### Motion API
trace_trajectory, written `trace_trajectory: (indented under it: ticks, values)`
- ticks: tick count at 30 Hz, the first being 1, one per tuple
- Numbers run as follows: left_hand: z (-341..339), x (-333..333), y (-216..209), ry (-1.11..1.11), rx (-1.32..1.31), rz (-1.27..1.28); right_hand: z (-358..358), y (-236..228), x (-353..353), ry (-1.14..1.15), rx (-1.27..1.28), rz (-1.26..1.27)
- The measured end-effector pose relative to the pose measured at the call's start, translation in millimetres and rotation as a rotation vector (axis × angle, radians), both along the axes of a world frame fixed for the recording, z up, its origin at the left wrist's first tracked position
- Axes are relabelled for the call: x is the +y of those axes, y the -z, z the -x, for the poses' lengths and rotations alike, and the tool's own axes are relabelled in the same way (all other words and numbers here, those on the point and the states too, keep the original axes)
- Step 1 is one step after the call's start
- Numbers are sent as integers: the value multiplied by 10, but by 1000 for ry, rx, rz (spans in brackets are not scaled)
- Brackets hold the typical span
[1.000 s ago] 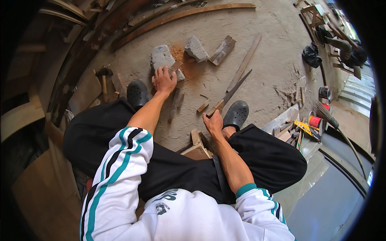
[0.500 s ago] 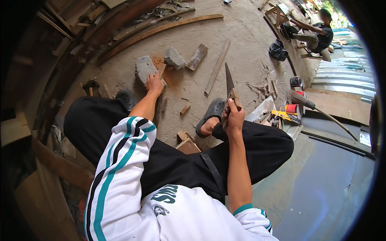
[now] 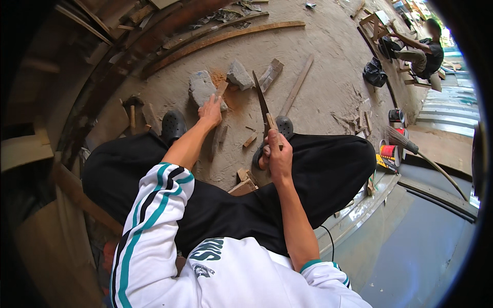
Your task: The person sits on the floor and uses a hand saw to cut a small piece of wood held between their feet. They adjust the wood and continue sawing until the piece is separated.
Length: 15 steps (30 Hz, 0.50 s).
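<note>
My right hand [image 3: 279, 154] grips a handsaw by its wooden handle [image 3: 272, 124]. Its dark, narrow saw blade [image 3: 262, 97] points up and away, and its tip is near a grey concrete chunk [image 3: 240, 75]. My left hand [image 3: 210, 110] rests at a larger concrete block [image 3: 201, 87], its fingers closed over a strip of wood [image 3: 222, 89] whose end sticks out past them. The palm hides part of that strip. Orange sawdust [image 3: 218, 78] lies beside the block. The blade and the held strip are apart.
Wood offcuts [image 3: 250, 139] and a long slat [image 3: 298, 84] lie on the dirt floor between and beyond my feet. A hammer [image 3: 133, 114] is by my left shoe. On the right are a broom [image 3: 402, 139], paint cans [image 3: 390, 151] and a black bag [image 3: 375, 72]; farther off sits another person [image 3: 426, 54].
My right hand has brought the saw leftward, closer to the concrete pieces. My right knee and foot have shifted, and the view has turned slightly. The left hand stays at the block.
</note>
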<state>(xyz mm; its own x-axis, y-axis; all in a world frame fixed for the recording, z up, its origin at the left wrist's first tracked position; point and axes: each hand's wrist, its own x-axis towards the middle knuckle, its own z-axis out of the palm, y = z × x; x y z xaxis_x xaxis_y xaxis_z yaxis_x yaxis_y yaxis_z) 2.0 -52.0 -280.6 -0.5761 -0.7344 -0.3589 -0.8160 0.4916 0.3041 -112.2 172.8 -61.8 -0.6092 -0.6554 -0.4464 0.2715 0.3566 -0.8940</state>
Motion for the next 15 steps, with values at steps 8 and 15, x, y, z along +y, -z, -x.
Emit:
trace_trajectory:
  ticks: [8, 15]
  values:
    - [291, -250, -214, 30, -250, -107, -57, 61, -11, -142, 162, -44]
    - [398, -374, -217, 121, -187, 182, -65, -74, -4, -173, 212, -34]
